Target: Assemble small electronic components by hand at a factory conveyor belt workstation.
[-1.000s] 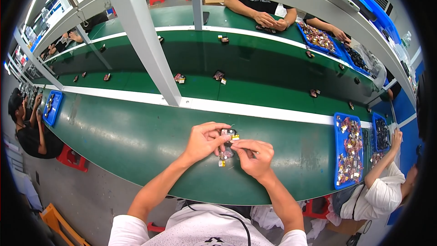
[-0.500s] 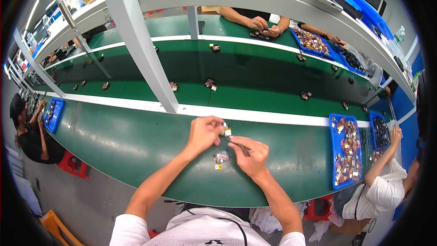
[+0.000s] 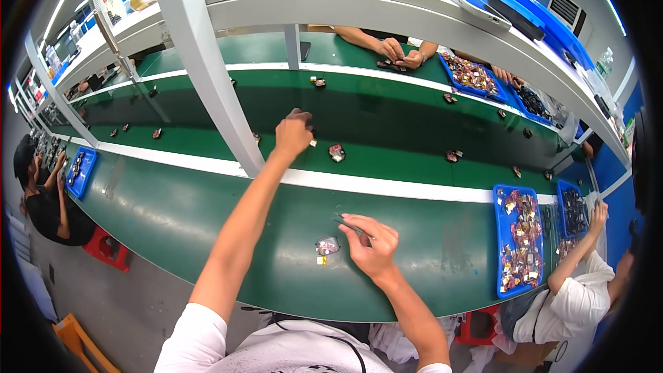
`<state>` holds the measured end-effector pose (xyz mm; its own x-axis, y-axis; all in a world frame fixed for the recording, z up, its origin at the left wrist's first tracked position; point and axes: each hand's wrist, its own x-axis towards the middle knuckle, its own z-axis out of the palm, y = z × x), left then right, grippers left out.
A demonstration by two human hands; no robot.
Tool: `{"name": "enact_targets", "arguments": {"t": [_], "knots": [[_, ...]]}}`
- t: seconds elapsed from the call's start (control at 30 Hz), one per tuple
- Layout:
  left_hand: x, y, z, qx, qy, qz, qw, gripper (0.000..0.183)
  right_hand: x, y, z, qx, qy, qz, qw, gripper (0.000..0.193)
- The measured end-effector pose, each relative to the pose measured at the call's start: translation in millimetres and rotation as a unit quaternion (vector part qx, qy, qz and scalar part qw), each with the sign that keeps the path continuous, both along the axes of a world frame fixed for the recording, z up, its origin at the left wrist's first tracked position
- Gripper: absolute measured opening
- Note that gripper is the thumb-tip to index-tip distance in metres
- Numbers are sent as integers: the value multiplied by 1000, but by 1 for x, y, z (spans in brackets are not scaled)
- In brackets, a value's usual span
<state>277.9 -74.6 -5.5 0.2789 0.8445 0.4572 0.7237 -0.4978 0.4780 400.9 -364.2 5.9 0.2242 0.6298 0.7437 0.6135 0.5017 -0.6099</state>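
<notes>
My left hand reaches out over the green belt beyond the white rail, fingers bent and partly hidden. Just beside it shows a small dark part with a pale tag; whether the fingers grip it, I cannot tell. To the right of that hand, a small reddish wired part lies on the belt. Over the near tabletop, my right hand is closed on thin dark tweezers, their tips pointing left. Left of this hand rests another small wired part in clear wrapping, with a yellow-white label.
A blue tray of wired parts stands on the right of the green table. Beside it is a blue tray of black pieces. A grey post rises left of my left arm. Co-workers sit at left, right and across the belt.
My left hand has moved from the tabletop forward over the belt. The small part it had by the tweezers is gone from there, and a reddish part now lies on the belt.
</notes>
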Motion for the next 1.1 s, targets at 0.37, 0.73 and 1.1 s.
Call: {"name": "enact_targets", "arguments": {"t": [0.37,0.73,1.1], "knots": [[-24,14,4,-85,85,-22,992,25,0,1,-5,-21,-10,4,1000,16],[-40,-40,20,-138,57,-92,985,23,-5,2,-10,-15,1,24,1000,19],[-69,-192,21,-342,-325,-168,866,15,-4,-3,-9,-122,204,84,968,9]]}}
